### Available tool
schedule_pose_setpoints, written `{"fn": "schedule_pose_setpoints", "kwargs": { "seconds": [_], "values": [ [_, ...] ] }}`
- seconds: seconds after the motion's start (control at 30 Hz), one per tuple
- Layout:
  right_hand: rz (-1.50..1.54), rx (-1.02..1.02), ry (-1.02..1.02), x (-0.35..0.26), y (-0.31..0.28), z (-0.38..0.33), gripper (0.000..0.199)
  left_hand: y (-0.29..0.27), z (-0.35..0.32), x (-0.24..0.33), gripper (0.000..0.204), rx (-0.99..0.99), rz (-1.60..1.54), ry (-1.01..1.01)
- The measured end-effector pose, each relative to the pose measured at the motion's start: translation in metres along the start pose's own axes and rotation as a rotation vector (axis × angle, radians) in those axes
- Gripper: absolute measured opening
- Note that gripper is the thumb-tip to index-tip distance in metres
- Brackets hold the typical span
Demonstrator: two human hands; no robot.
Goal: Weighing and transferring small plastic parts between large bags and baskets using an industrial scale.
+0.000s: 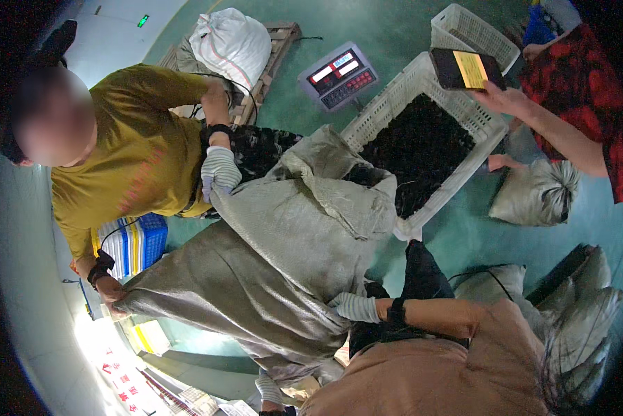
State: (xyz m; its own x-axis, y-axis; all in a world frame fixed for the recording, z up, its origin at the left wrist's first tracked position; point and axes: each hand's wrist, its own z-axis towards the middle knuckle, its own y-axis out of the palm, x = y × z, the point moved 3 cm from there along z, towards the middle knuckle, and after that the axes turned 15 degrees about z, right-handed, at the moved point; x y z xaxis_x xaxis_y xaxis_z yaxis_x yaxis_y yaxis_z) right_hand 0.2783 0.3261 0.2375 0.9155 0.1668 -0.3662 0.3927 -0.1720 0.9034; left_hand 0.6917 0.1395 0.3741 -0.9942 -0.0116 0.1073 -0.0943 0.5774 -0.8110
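A large grey-beige woven sack (284, 243) stretches across the middle, its mouth lying against the near end of a white slatted crate (450, 194). Dark, loose material (422, 142) fills much of that crate. My right hand (355, 306), in a striped glove, is closed on the sack's near side. Low in the picture my left hand (268, 390), gloved too, grips the sack's lower end, with its fingers partly hidden. Across from me, a co-worker in a mustard shirt holds the sack with a gloved hand (221, 170) and a second hand (109, 291) at its far-left corner.
A digital scale display (339, 75) stands beyond the crate. White sacks (232, 48) rest on a wooden pallet (277, 52). Another person at right holds a dark tablet (467, 69). Tied sacks (537, 193) lie at right; a second crate (474, 35) is behind. Stacked blue crates (148, 243) stand left.
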Motion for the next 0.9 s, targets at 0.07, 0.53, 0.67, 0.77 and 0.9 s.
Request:
{"fn": "schedule_pose_setpoints", "kwargs": {
  "seconds": [0.07, 0.53, 0.67, 0.77, 0.9],
  "values": [
    [-0.087, 0.016, 0.017, -0.052, 0.046, -0.018, 0.021, -0.008, 0.01, -0.009, 0.032, -0.005, 0.135, 0.079],
    [-0.973, 0.327, -0.521, -0.157, 0.159, -0.12, 0.026, -0.033, 0.005, 0.139, 0.037, -0.231, -0.386, 0.061],
    [-0.887, 0.494, -0.652, -0.201, 0.144, -0.181, 0.024, -0.011, -0.024, 0.187, 0.035, -0.36, -0.255, 0.276],
    [-0.761, 0.629, -0.773, -0.203, 0.096, -0.194, 0.023, 0.014, -0.045, 0.218, 0.034, -0.415, -0.161, 0.396],
    [-0.899, 0.821, -0.671, -0.179, 0.021, -0.198, 0.023, 0.039, -0.037, 0.237, 0.032, -0.466, -0.181, 0.372]
  ]
}}
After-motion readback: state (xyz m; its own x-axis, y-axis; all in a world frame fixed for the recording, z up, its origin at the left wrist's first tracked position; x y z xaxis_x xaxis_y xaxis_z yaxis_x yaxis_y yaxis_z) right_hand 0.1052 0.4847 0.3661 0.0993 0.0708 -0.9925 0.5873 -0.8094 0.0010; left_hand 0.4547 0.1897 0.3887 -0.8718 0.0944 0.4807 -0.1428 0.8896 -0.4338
